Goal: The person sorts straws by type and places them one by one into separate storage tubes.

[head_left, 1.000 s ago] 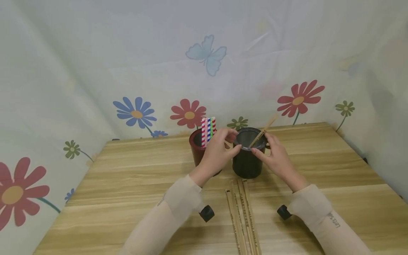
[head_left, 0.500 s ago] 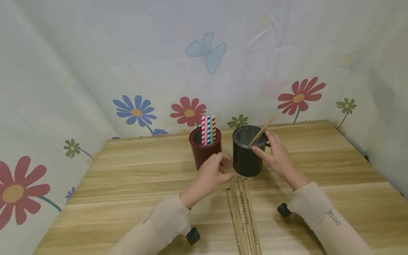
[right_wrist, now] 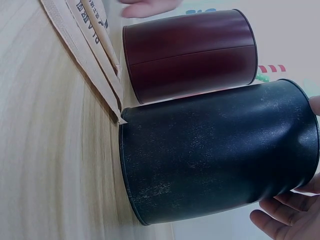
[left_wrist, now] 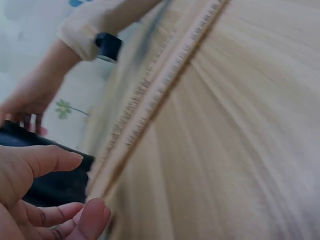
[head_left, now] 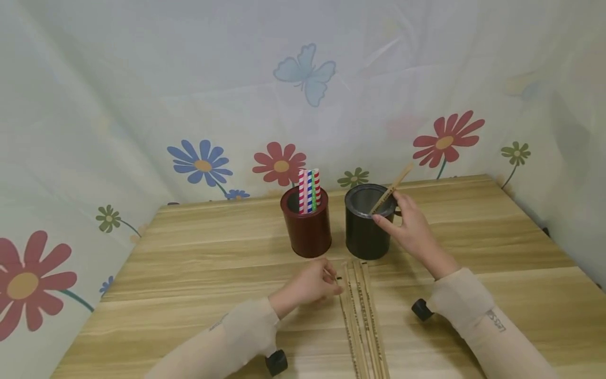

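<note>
My right hand [head_left: 418, 237] grips the rim of a black cylindrical cup [head_left: 368, 237], thumb at the front and fingers round the right side. One paper-wrapped straw [head_left: 399, 180] leans in this cup, slanting up to the right. Low over the table, my left hand [head_left: 307, 284] is at the far end of several long paper-wrapped straws [head_left: 362, 321] with printed text. In the left wrist view a gap shows between its thumb and fingers [left_wrist: 95, 217]; whether a fingertip touches the straws I cannot tell. The right wrist view shows the black cup's side [right_wrist: 220, 150].
A dark red cylindrical cup [head_left: 310, 234] stands upright left of the black one, holding several striped straws [head_left: 310, 192]. All of this is on a wood-grain table [head_left: 189, 263]. A cloth printed with flowers [head_left: 388, 105] hangs behind it.
My left hand has left the black cup's rim and come down and toward me to the ends of the wrapped straws. My right hand has stayed at the black cup.
</note>
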A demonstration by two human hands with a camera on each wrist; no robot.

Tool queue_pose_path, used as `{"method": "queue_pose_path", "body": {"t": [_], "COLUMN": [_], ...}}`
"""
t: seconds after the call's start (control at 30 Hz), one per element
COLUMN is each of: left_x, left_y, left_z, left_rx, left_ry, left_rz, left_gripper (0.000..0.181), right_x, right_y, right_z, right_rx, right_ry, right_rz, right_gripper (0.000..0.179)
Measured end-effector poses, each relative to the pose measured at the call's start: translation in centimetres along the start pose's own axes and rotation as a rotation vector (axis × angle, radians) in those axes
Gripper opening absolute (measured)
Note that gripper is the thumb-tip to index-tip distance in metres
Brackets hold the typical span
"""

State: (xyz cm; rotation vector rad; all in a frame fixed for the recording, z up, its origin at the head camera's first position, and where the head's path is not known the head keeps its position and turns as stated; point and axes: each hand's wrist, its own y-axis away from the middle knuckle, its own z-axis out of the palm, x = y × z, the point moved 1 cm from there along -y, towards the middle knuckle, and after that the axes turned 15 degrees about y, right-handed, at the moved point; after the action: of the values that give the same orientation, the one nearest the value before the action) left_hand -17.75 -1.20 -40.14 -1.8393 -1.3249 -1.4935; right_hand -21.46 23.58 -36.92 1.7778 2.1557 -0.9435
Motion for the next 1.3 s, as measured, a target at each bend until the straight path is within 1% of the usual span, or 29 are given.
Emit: {"method": "queue_pose_path", "body": {"t": [0.07, 0.13, 0.23, 0.3, 0.37, 0.47, 0.6, 0.8, 0.9, 1.07, 1.17, 1.3], "left_x": [-0.4, -0.6, -0.5, -0.4, -0.4, -0.5, -0.6, -0.6, -0.5, -0.5, -0.5, -0.6], "left_y": [-0.2, -0.4, -0.6, -0.7, -0.7, -0.8, -1.0, -1.3, -1.4, -1.4, -1.5, -1.6], "left_z": [0.2, 0.4, 0.6, 0.8, 1.0, 1.1, 1.2, 1.0, 0.9, 0.8, 0.7, 0.6], "left_rx": [0.01, 0.022, 0.049, 0.066, 0.081, 0.095, 0.1, 0.087, 0.075, 0.056, 0.06, 0.071], "left_ry": [-0.049, -0.123, -0.262, -0.337, -0.4, -0.452, -0.476, -0.497, -0.489, -0.445, -0.434, -0.44], "left_rz": [-0.003, 0.013, 0.043, 0.064, 0.083, 0.105, 0.113, 0.113, 0.111, 0.114, 0.113, 0.113], "left_gripper": [0.029, 0.026, 0.024, 0.023, 0.024, 0.025, 0.025, 0.021, 0.03, 0.047, 0.051, 0.052], "right_x": [0.0, 0.0, 0.0, 0.0, 0.0, 0.0, 0.0, 0.1, 0.0, -0.1, -0.1, 0.0], "right_y": [0.0, 0.0, 0.0, 0.0, 0.0, 0.0, -0.1, -0.1, -0.2, -0.1, -0.1, -0.1], "right_z": [0.0, 0.0, 0.0, 0.0, 0.0, 0.1, 0.1, 0.1, 0.1, 0.0, 0.0, 0.0], "right_rx": [0.0, 0.0, 0.0, -0.002, -0.003, -0.004, -0.004, 0.003, 0.007, 0.003, -0.001, 0.0], "right_ry": [0.001, 0.002, 0.0, -0.001, 0.0, 0.001, 0.001, -0.006, -0.007, -0.005, -0.005, -0.006], "right_rz": [0.002, 0.003, 0.003, 0.004, 0.005, 0.005, 0.004, 0.002, -0.001, 0.0, 0.002, 0.0], "right_gripper": [0.078, 0.078, 0.079, 0.079, 0.079, 0.079, 0.079, 0.077, 0.076, 0.076, 0.076, 0.076]}}
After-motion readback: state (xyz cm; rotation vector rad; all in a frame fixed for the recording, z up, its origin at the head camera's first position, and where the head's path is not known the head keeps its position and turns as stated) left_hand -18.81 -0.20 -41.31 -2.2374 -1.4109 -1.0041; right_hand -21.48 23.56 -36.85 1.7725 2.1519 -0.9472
